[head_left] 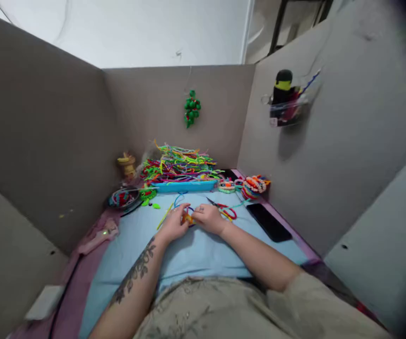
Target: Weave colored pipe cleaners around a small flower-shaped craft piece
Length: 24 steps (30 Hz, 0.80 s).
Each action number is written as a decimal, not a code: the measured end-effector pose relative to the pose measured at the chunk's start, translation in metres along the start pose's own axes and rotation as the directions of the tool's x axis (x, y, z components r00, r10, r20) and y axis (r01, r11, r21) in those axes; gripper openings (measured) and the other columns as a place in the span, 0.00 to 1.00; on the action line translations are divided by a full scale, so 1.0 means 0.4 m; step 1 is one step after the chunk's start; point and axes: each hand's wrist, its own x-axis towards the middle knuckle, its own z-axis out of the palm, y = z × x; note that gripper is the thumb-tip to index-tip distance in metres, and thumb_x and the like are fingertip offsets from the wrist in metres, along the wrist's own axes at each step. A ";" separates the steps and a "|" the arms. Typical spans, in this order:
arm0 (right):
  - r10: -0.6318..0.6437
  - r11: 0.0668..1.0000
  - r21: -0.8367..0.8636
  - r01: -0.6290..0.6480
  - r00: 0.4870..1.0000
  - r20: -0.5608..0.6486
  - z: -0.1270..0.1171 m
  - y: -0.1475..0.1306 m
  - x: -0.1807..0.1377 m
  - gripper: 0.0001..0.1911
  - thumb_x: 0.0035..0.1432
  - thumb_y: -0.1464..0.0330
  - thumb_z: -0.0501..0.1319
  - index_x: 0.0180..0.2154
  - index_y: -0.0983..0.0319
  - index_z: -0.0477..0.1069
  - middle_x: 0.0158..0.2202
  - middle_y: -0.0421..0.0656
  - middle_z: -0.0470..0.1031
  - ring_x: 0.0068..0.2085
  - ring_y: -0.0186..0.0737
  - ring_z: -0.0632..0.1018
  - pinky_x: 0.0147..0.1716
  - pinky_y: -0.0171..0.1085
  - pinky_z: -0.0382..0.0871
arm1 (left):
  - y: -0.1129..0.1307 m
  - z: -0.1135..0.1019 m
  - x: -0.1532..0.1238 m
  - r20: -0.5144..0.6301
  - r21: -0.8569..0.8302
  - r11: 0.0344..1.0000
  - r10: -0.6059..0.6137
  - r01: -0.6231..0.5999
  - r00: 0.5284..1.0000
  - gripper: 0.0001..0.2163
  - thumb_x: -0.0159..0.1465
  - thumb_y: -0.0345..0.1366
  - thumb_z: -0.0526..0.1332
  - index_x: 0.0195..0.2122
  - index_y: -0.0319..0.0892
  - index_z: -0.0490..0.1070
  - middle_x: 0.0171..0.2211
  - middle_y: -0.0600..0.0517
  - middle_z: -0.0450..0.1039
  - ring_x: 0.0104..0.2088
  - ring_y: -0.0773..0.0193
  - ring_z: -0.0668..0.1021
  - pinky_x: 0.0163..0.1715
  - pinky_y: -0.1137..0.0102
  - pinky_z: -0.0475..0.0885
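Both my hands meet over the pale blue cloth. My left hand [175, 223] is closed around a small orange-yellow fuzzy piece [188, 218], its details hidden by my fingers. Against its right side my right hand [208, 218] is closed in a pinch on a dark blue-purple pipe cleaner [191, 209] that curves by the piece. A yellow-green pipe cleaner [165, 216] lies left of my left hand, and a blue one [179, 198] loops just beyond it. Red-handled scissors [230, 213] rest beside my right hand, blades pointing away to the left.
A blue tray [185, 187] heaped with colourful pipe cleaners [185, 162] stands at the back. Fuzzy woven figures [254, 187] sit to its right, a dark bowl [123, 200] to its left. A black phone [269, 222] lies right. Grey panels [182, 80] enclose three sides.
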 end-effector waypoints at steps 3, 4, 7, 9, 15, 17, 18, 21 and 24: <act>0.091 0.994 0.069 -0.088 0.995 -0.033 0.011 0.012 -0.007 0.07 0.57 0.69 0.56 0.30 0.60 0.72 0.27 0.41 0.73 0.31 0.35 0.70 0.31 0.33 0.59 | 0.010 -0.009 0.004 -0.195 0.018 0.999 0.039 -0.037 0.980 0.23 0.54 0.31 0.58 0.52 0.41 0.60 0.45 0.45 0.67 0.47 0.56 0.69 0.48 0.60 0.64; 0.138 0.987 0.089 -0.133 0.989 -0.052 0.014 0.015 -0.007 0.07 0.57 0.70 0.56 0.31 0.60 0.72 0.28 0.41 0.73 0.32 0.35 0.70 0.32 0.33 0.60 | 0.014 -0.011 0.005 -0.260 0.017 1.000 0.026 -0.022 0.965 0.21 0.55 0.32 0.58 0.51 0.41 0.61 0.45 0.45 0.67 0.47 0.56 0.69 0.47 0.60 0.64; 0.334 0.938 0.147 -0.315 0.932 -0.137 0.026 0.020 0.001 0.06 0.56 0.71 0.56 0.32 0.61 0.72 0.31 0.43 0.74 0.35 0.37 0.72 0.36 0.34 0.63 | 0.028 -0.007 0.007 -0.465 -0.022 0.995 -0.099 0.100 0.880 0.16 0.59 0.37 0.56 0.48 0.41 0.63 0.39 0.46 0.69 0.41 0.58 0.72 0.43 0.63 0.66; 0.414 0.905 0.183 -0.384 0.893 -0.175 0.033 0.016 0.010 0.06 0.56 0.71 0.56 0.33 0.60 0.72 0.32 0.43 0.74 0.36 0.39 0.72 0.37 0.36 0.64 | 0.038 0.001 0.008 -0.445 -0.070 0.983 -0.185 0.171 0.876 0.18 0.59 0.40 0.56 0.50 0.41 0.61 0.35 0.48 0.71 0.35 0.60 0.73 0.38 0.65 0.68; 0.388 0.896 0.300 -0.326 0.905 -0.174 0.041 -0.011 0.021 0.09 0.57 0.72 0.55 0.39 0.60 0.71 0.35 0.44 0.74 0.39 0.40 0.73 0.40 0.37 0.65 | 0.034 0.021 0.016 -0.327 -0.291 0.935 -0.296 0.203 0.897 0.22 0.59 0.40 0.56 0.55 0.41 0.58 0.32 0.50 0.73 0.28 0.64 0.74 0.30 0.70 0.67; 0.374 0.893 0.333 -0.303 0.911 -0.174 0.040 -0.014 0.019 0.10 0.57 0.71 0.54 0.41 0.60 0.70 0.37 0.44 0.74 0.40 0.40 0.72 0.41 0.37 0.65 | 0.022 0.019 0.019 -0.346 -0.343 0.919 -0.316 0.194 0.883 0.21 0.60 0.39 0.55 0.54 0.41 0.58 0.30 0.51 0.73 0.25 0.66 0.72 0.28 0.72 0.66; 0.375 0.889 0.344 -0.301 0.910 -0.174 0.040 -0.013 0.018 0.10 0.58 0.71 0.54 0.41 0.60 0.70 0.36 0.45 0.74 0.40 0.40 0.72 0.41 0.37 0.65 | 0.016 0.018 0.020 -0.353 -0.349 0.917 -0.322 0.195 0.879 0.21 0.59 0.39 0.55 0.54 0.41 0.58 0.29 0.52 0.73 0.23 0.67 0.71 0.26 0.72 0.65; 0.380 0.883 0.356 -0.307 0.911 -0.158 0.039 -0.005 0.015 0.08 0.58 0.70 0.54 0.38 0.60 0.71 0.34 0.44 0.73 0.39 0.40 0.72 0.40 0.38 0.65 | 0.003 0.011 0.018 -0.346 -0.301 0.931 -0.307 0.204 0.886 0.21 0.59 0.37 0.55 0.54 0.42 0.59 0.28 0.53 0.72 0.22 0.68 0.70 0.24 0.73 0.64; 0.353 0.890 0.348 -0.294 0.928 -0.120 0.036 0.004 0.016 0.08 0.58 0.71 0.54 0.35 0.60 0.71 0.33 0.44 0.72 0.38 0.40 0.71 0.40 0.38 0.64 | -0.006 0.005 0.013 -0.299 -0.186 0.958 -0.267 0.219 0.916 0.21 0.60 0.37 0.54 0.55 0.43 0.57 0.30 0.52 0.72 0.24 0.65 0.73 0.25 0.73 0.64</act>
